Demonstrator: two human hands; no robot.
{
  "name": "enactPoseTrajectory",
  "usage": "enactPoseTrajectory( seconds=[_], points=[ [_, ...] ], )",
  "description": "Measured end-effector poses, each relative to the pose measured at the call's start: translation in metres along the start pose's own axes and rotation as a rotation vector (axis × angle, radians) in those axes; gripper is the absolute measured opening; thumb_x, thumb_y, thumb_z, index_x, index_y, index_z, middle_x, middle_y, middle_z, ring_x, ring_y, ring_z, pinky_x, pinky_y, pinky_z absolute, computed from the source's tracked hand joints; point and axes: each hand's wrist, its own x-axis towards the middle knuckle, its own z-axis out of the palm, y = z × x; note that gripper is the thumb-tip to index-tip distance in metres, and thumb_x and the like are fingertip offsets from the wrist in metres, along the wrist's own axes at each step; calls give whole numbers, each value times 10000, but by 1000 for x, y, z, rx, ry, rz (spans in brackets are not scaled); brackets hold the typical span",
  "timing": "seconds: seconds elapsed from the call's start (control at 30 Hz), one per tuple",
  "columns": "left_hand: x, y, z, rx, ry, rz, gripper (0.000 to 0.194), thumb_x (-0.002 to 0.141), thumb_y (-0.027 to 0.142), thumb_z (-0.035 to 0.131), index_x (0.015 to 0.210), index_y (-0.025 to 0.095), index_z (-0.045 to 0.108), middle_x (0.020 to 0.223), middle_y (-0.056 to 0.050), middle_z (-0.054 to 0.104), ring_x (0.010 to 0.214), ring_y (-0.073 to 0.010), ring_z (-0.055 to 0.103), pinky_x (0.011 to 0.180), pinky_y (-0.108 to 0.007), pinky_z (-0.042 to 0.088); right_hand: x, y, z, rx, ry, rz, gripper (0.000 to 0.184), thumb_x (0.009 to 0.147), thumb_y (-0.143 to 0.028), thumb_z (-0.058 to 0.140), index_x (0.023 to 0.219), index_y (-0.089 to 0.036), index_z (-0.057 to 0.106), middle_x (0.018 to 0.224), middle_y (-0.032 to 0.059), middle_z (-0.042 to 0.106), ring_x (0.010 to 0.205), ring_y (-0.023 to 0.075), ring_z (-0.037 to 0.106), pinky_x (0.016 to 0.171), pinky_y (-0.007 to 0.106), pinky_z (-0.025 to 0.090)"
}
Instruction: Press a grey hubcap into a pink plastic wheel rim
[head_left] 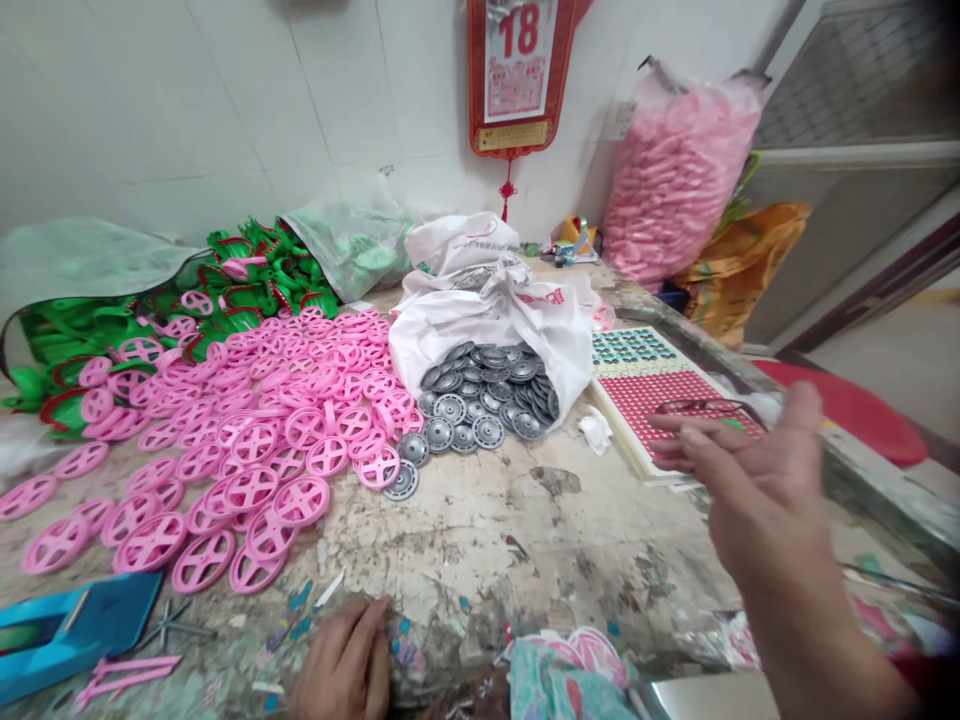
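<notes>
View: head camera, looking down across a stained, chipped pale worktop; clock positions are read from its middle, with 12 at the wall.
Left hand: at 6 o'clock on the near edge, fingers loosely curled. Whether it grasps anything is hidden, so I cannot tell.
Right hand: raised at 4 o'clock, fingers spread and open, gripping nothing.
Beside left hand: small teal and pink paper scraps and a slim white strip, with a teal-and-pink patterned cloth further right.
Below right hand: a white-edged sheet of red and teal dots at 3 o'clock, with dark-framed eyeglasses lying on it, just past the fingertips.
12 o'clock: an open white plastic sack full of grey metal spoked discs - a few have spilled onto the worktop.
9 o'clock: a wide heap of pink plastic spoked wheels, with green plastic parts behind it.
7 o'clock: a flat blue plastic holder and pink plastic strips.
Beyond the worktop: a red wall calendar showing 18, and at 1 o'clock a clear bag of pink pieces.
</notes>
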Motion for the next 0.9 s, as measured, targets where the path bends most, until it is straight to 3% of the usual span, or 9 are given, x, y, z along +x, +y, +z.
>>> enactPoseTrajectory(
  seconds=[0.1, 0.27, 0.37, 0.5, 0.67, 0.73, 0.9],
  points=[
    [-2, -1, 1, 9, -14, -1, 263, 878, 176, 496, 1126, 172, 586, 987, -76, 642, 902, -177, 606, 821, -280, 449, 3, 11, 2, 20, -24, 79, 1069, 708, -353, 734, 1468, -293, -17, 866, 30, 668, 602, 169, 591, 516, 293, 508],
    [-1, -2, 1, 3, -9, 17, 260, 882, 192, 478, 1116, 173, 589, 976, -74, 644, 878, -173, 616, 794, -271, 463, 6, 15, 0, -1, 70, -20, 982, 709, -317, 730, 1458, -297, 95, 885, 16, 640, 646, 158, 591, 565, 290, 513],
    [-2, -3, 2, 3, -30, 24, 265, 871, 193, 494, 1117, 169, 588, 981, -76, 644, 881, -176, 618, 793, -274, 467, 2, 22, 6, -56, -27, 50, 799, 721, -376, 702, 1396, -260, 292, 931, 38, 621, 703, 162, 595, 559, 278, 513],
    [-4, -2, 2, 7, -38, 0, 284, 867, 190, 502, 1142, 183, 574, 987, -68, 646, 887, -180, 615, 796, -284, 464, -5, 32, 16, -120, -133, 69, 658, 730, -398, 688, 1313, -259, 417, 1219, 87, 522, 725, 127, 585, 600, 281, 526],
    [-2, 1, 0, -1, -48, -16, 278, 871, 171, 491, 1137, 179, 572, 986, -70, 644, 891, -176, 611, 806, -283, 452, 8, 19, 6, -112, 128, -176, 794, 684, -280, 728, 1373, -299, 336, 1376, 107, 403, 817, 140, 577, 734, 342, 505],
    [-1, 1, 0, 6, -45, -12, 273, 875, 177, 486, 1134, 178, 574, 982, -70, 644, 880, -174, 612, 798, -281, 451, 15, 15, 0, -112, 178, -222, 845, 664, -257, 737, 1390, -313, 308, 1408, 103, 372, 879, 151, 572, 801, 372, 487],
    [-2, -1, 1, 7, -39, -3, 275, 879, 194, 483, 1139, 182, 573, 975, -70, 646, 872, -175, 610, 788, -280, 456, 12, 21, 1, -185, 121, -55, 767, 716, -341, 706, 1386, -303, 333, 1441, 107, 321, 814, 153, 593, 727, 358, 512]
  ],
)
